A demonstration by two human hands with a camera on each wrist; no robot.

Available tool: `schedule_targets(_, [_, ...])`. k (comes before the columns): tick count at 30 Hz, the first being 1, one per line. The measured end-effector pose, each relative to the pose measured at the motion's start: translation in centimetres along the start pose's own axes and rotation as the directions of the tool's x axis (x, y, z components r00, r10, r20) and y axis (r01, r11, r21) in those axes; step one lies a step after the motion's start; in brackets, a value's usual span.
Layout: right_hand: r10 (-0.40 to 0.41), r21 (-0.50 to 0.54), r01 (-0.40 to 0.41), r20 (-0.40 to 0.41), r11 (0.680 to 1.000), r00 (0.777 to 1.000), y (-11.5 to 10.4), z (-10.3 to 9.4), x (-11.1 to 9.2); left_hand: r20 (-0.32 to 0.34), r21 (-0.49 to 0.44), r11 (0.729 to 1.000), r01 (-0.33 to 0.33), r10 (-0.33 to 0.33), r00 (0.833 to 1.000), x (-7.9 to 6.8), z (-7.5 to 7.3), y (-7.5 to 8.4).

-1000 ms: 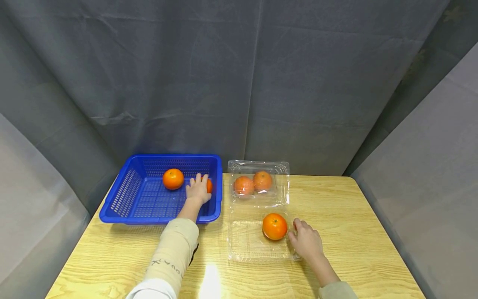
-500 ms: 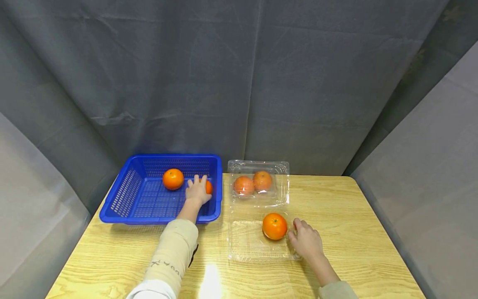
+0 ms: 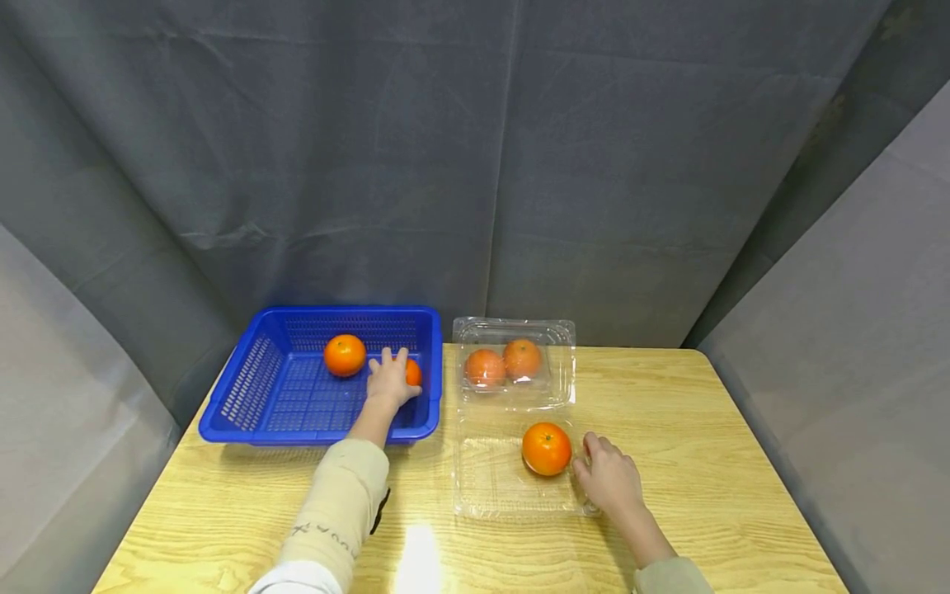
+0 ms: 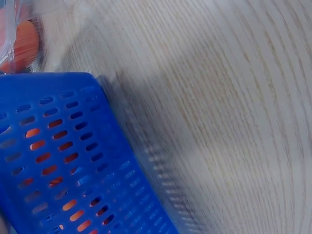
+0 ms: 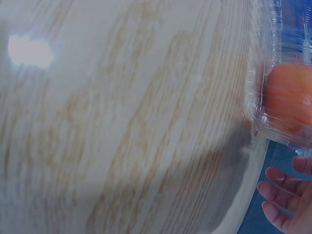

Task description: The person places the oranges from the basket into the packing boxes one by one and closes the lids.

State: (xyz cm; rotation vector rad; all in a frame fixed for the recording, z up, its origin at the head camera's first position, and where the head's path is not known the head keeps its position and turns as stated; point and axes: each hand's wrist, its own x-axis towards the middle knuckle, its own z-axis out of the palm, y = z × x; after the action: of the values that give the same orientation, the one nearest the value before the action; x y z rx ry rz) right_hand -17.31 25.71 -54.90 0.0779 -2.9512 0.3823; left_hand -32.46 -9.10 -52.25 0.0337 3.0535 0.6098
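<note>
My left hand reaches into the blue plastic basket, its fingers spread beside an orange. Part of that orange is hidden behind the hand; a second orange lies further left in the basket. On the right, a clear plastic clamshell box lies unfolded with one orange in its near half. My right hand is at that half's right edge, fingers loosely bent and close to the fruit. In the right wrist view its fingers hold nothing between them.
Two more oranges show through the clear plastic of the far half. All stands on a wooden table, with a grey curtain behind. The left wrist view shows the slotted basket side with orange glimpsed through it.
My left hand has shifted slightly left and towards me, its fingers spreading beside the orange. The right hand and the clamshell box have stayed in place.
</note>
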Motion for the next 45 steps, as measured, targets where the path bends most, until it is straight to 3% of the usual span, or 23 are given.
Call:
schedule_targets(16, [-0.005, -0.020, 0.005, -0.002, 1.000, 1.000, 0.1, 0.1, 0.0, 0.011, -0.040, 0.999, 0.003, -0.003, 1.000, -0.7, -1.4, 0.2])
schedule_targets(24, [-0.004, -0.032, 0.004, -0.013, 0.999, 1.000, 0.1, 0.1, -0.1, -0.093, -0.033, 0.998, -0.057, 0.054, 0.994, -1.8, -2.9, 0.8])
schedule_targets(33, [-0.005, -0.032, 0.004, -0.013, 0.999, 1.000, 0.1, 0.1, -0.1, -0.144, -0.021, 0.995, -0.101, 0.097, 0.985, -3.2, -4.3, 1.5])
schedule_targets(38, [-0.003, -0.034, 0.003, -0.015, 0.999, 1.000, 0.1, 0.1, -0.1, -0.190, -0.016, 0.992, -0.126, 0.120, 0.974, -3.9, -4.8, 2.0])
schedule_targets(45, [-0.003, -0.030, 0.002, -0.010, 1.000, 1.000, 0.0, 0.1, -0.2, -0.266, 0.001, 0.981, -0.194, 0.188, 0.946, -4.8, -5.5, 3.0])
